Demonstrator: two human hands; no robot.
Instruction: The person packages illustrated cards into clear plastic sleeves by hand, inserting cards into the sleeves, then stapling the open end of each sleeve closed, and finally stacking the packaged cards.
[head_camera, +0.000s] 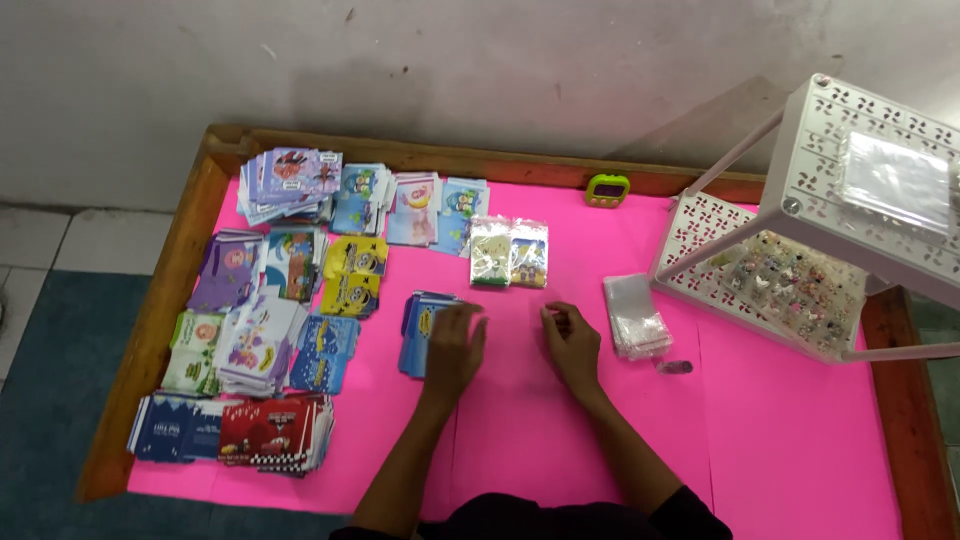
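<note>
A card stack is steadied while a small piece is pinched over the pink table.

The left hand (455, 345) is laid flat, fingers spread, on the blue-and-yellow stack of printed cards (422, 325); one card is best peeled off alone by sliding the top edge. The right hand (572, 342) is curled, fingertips pinched together; what is held, if anything, cannot be told. Just right of that hand lies a pile of clear plastic sleeves (636, 316); beyond both hands, two filled glossy packets (509, 252) lie side by side.

White perforated rack (810, 190) at right; green timer (607, 189) by table's far edge; red-black card stack (272, 432) near left corner.
</note>
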